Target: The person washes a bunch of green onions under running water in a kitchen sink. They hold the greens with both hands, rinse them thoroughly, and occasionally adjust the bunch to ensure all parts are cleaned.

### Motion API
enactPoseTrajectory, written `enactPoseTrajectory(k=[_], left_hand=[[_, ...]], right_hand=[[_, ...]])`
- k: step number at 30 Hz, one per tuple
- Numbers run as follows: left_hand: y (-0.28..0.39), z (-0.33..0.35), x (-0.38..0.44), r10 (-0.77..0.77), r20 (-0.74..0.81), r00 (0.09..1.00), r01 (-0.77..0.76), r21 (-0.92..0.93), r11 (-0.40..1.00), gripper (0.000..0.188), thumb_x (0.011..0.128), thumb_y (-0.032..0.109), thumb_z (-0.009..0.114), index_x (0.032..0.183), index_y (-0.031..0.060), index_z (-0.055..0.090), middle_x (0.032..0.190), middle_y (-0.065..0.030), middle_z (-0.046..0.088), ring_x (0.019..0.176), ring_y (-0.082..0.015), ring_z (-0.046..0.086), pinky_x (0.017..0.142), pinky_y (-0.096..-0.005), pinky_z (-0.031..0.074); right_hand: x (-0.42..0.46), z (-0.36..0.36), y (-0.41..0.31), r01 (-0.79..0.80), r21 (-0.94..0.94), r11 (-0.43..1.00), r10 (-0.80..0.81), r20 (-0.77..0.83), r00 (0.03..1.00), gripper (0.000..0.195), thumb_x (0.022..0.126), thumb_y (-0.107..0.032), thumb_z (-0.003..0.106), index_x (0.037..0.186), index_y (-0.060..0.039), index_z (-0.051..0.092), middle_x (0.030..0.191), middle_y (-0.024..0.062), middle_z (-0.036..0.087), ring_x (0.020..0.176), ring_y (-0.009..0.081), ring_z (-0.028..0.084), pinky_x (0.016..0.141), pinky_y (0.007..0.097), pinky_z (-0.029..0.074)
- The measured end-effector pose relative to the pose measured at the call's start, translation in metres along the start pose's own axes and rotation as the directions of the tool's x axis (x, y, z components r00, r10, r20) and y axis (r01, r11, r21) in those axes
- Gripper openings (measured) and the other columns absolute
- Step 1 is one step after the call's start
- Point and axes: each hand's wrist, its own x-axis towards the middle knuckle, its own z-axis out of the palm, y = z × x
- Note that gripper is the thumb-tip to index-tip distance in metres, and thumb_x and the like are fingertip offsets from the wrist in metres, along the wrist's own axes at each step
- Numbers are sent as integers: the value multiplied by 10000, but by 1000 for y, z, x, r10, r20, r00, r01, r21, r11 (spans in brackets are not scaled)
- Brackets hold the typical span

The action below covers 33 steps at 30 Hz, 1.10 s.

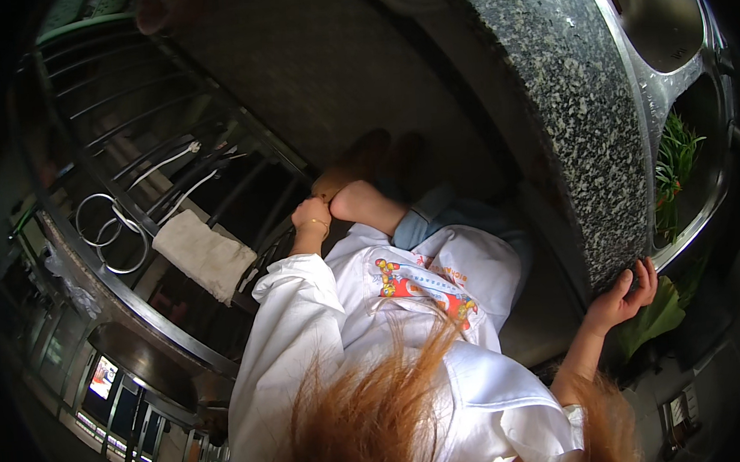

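My left hand (311, 216) is at a brown shoe (343, 171), close to the bare heel of a raised foot (365, 205); its fingers look curled at the shoe's edge. My right hand (628, 290) rests on the end of a speckled granite countertop (566, 88), fingers bent over its corner by the sink rim. A white printed apron (412, 279) covers my lap, above rolled blue jeans (427, 217). Green leafy vegetables (675, 171) lie in the near basin of the steel sink (657, 18). The shoe's far end is in shadow.
On the left stands a metal rack (111, 120) with bars, a folded beige cloth (204, 255), metal rings (116, 232) and white cables (169, 161). A broad green leaf (656, 320) is below my right hand. A socket panel (682, 412) shows at the lower right. The floor is dark.
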Motion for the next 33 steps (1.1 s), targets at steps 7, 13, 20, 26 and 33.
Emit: enactPoseTrajectory(k=[7,13,20,26,33], left_hand=[[2,-4,-25,41,150,988,-49,49,998,241,801,262,502,916,93,631,963,-129,620,935,-295,577,771,-398,472],[16,-16,-41,-21,76,997,24,-31,999,259,791,269,497,910,83,633,949,-145,620,900,-305,592,750,-403,481],[53,-9,-68,-49,103,993,59,-96,994,251,808,280,504,922,103,641,985,-123,615,933,-294,581,757,-393,472],[51,-6,-70,-132,186,974,166,-180,970,287,807,331,508,1044,184,577,1142,-97,525,1103,-288,462,887,-527,349],[23,-40,-74,-168,71,983,183,-374,909,285,783,365,538,979,173,617,1030,-81,605,968,-314,558,814,-457,431]], right_hand=[[-1,0,0,-17,18,1000,17,-8,1000,219,856,-159,516,996,8,533,1155,121,479,1105,251,362,934,359,294],[-1,-1,0,17,23,1000,-17,16,1000,208,851,-154,519,985,5,537,1138,113,492,1101,251,357,929,358,293],[0,-3,-2,28,3,1000,-29,41,999,202,832,-149,533,972,-4,540,1133,105,497,1096,257,358,930,364,284],[5,-4,-3,93,-32,995,-92,40,995,204,829,-173,539,964,-20,544,1128,110,496,1096,279,353,936,379,266],[7,-11,-7,200,1,980,-200,88,976,207,793,-184,551,948,-47,551,1138,101,501,1101,303,341,951,420,229]])
